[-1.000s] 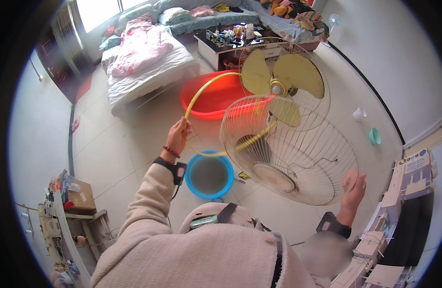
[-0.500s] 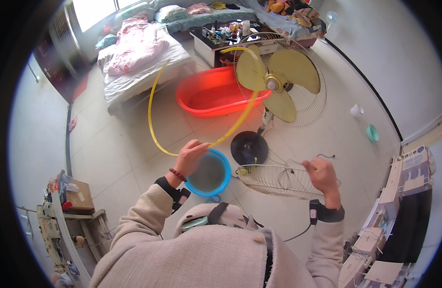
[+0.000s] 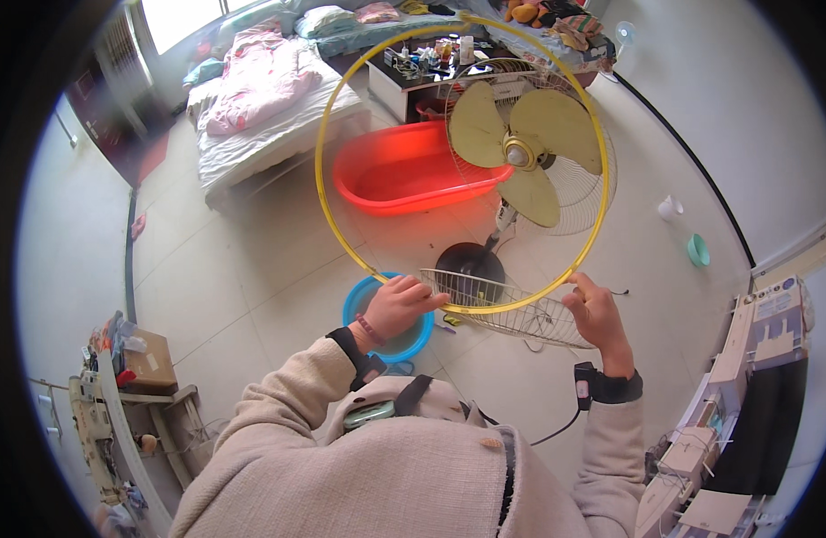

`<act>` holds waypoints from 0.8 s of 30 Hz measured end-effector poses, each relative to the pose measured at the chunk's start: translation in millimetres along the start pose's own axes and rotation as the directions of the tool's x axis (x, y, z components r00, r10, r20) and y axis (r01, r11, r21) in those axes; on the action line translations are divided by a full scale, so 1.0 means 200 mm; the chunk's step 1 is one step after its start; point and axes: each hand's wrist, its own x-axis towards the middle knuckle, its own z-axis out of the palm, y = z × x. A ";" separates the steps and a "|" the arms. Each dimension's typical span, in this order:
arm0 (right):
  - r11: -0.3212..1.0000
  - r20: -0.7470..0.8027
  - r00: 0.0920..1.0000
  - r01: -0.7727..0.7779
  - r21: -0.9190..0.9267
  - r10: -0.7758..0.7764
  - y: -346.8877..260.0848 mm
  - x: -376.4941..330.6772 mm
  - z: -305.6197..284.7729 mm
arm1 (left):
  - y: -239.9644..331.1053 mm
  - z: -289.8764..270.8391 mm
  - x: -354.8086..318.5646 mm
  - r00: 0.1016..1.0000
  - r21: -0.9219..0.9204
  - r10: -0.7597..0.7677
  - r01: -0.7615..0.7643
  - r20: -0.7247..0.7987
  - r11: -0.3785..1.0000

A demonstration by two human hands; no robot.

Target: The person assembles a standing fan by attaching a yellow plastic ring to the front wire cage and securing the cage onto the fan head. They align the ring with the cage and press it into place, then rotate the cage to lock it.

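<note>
A large yellow ring (image 3: 485, 309) stands tilted up in front of me, its lower rim close to my hands. My left hand (image 3: 397, 309) is closed on the ring's lower left part, over the left end of a wire fan grille (image 3: 543, 327). At the grille's right end, my right hand (image 3: 599, 318) is closed on the wire edge, its thumb and finger beside the ring. Through the ring I see a pedestal fan (image 3: 518, 154) with yellowish blades bare at the front and a rear wire guard behind them.
Below my left hand stands a blue basin (image 3: 350, 309). A red tub (image 3: 377, 175) lies beyond it, near a bed (image 3: 278, 134). A low table (image 3: 391, 85) holds bottles. Boxes (image 3: 731, 359) line the right side; a green bowl (image 3: 697, 250) is by the wall.
The yellow ring has swung right and up, now framing the fan. My left hand moved right, bringing the ring against the wire grille; the grille's left end has risen. My right hand stays about where it was.
</note>
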 end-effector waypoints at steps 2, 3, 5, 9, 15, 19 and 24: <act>1.000 0.021 1.000 0.013 -0.008 -0.013 -0.01 0.00 0.02 | -0.01 0.00 -0.01 0.999 0.009 0.032 -0.032 0.029 0.999; 1.000 0.035 0.999 0.013 -0.026 -0.012 -0.01 0.00 0.02 | -0.02 0.00 -0.02 0.999 -0.007 0.031 -0.031 0.038 1.000; 0.991 0.060 0.998 0.031 -0.127 -0.023 -0.02 0.00 0.05 | -0.03 -0.01 -0.03 0.998 -0.042 0.027 -0.024 0.057 0.999; 0.924 0.110 0.992 0.094 -0.370 -0.057 -0.05 0.00 0.08 | -0.06 0.00 -0.04 0.997 -0.011 0.040 -0.039 0.060 0.999; 0.943 0.109 0.991 0.103 -0.316 -0.072 -0.06 -0.01 0.10 | -0.06 0.04 -0.06 0.995 -0.014 0.063 -0.062 0.079 0.998; 0.997 0.071 0.996 0.049 -0.056 -0.045 -0.06 -0.01 0.13 | -0.04 0.07 -0.05 0.994 -0.024 0.074 -0.072 0.083 0.997; 0.997 0.043 0.997 0.066 0.037 -0.068 -0.07 -0.03 0.17 | -0.07 0.10 -0.02 0.990 -0.005 0.070 -0.070 0.122 0.998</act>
